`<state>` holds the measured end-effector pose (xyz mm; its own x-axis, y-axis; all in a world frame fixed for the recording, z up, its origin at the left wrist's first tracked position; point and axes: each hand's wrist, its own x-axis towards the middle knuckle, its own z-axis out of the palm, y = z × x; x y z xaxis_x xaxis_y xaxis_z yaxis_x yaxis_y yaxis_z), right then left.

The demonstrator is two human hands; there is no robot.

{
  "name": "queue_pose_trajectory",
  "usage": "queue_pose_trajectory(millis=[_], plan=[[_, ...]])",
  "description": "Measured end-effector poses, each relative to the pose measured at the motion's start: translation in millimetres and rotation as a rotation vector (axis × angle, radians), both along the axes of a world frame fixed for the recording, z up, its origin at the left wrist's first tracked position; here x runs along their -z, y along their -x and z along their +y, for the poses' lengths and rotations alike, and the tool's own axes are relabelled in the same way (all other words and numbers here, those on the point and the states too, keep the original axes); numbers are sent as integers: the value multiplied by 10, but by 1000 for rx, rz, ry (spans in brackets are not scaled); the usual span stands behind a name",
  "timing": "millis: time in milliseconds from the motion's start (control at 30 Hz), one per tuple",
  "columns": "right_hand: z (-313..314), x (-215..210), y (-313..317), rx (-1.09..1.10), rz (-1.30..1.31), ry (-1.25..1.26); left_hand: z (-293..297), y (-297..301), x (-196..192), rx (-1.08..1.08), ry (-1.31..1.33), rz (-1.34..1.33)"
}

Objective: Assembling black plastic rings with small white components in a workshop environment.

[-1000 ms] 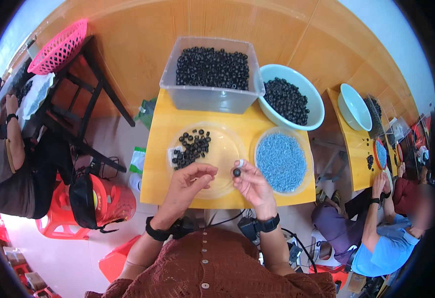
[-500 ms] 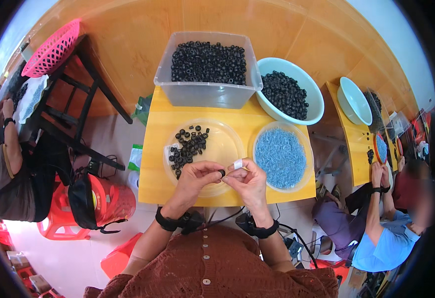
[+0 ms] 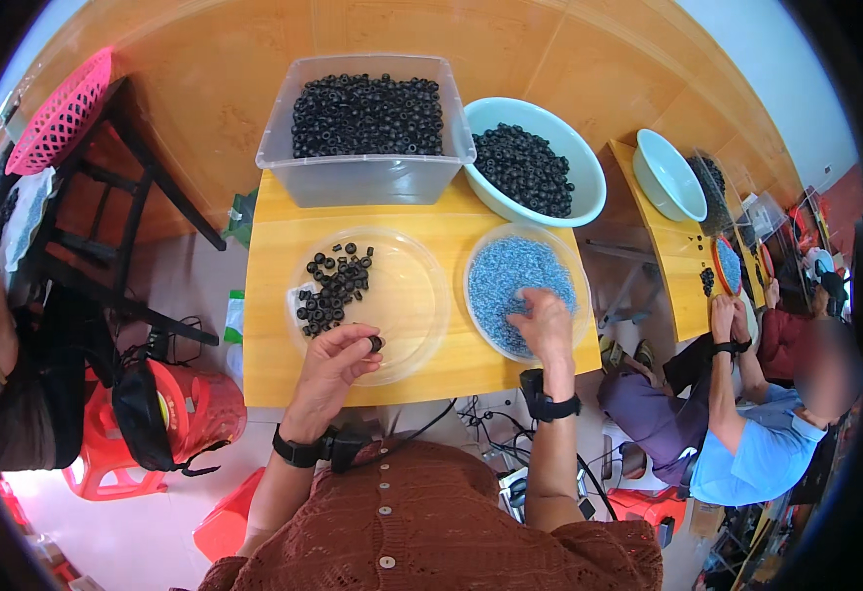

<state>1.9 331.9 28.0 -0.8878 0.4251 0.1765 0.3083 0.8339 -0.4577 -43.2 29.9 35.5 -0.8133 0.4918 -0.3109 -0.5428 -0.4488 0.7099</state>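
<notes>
Over the near edge of a round clear tray (image 3: 416,295), my left hand (image 3: 333,369) is closed, pinching a small black ring-shaped part (image 3: 375,344) between thumb and fingertips. Loose black parts (image 3: 333,286) of the same kind lie in the left half of that tray. My right hand (image 3: 547,330) is at a second round clear dish, among many tiny light-blue pieces (image 3: 500,286). Its fingers are bent, with thumb and index finger apart. White tape wraps one finger. Whether a blue piece touches the fingertips is too small to tell.
At the table's back stand a clear plastic bin (image 3: 367,182) and a pale blue basin (image 3: 589,197), both with many black parts. On the right, a person in a blue shirt (image 3: 761,453) works at another yellow table (image 3: 682,295). A dark stool frame (image 3: 121,236) stands left.
My hands were together over the tray and have parted. The right one has moved right to the blue pieces; the left keeps the black part. The whole view has shifted slightly.
</notes>
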Motion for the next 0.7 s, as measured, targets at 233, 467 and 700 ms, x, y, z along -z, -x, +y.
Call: queue_pose_trajectory(millis=[233,467,700], plan=[[71,176,105,-23,28,89,-30,-48,26,-18,7,-4],[109,-54,10,41,282,1122,-54,-87,81,-6,-10,-29],[-460,-356,43,-82,231,1232,7,-123,46,-1,-37,4]])
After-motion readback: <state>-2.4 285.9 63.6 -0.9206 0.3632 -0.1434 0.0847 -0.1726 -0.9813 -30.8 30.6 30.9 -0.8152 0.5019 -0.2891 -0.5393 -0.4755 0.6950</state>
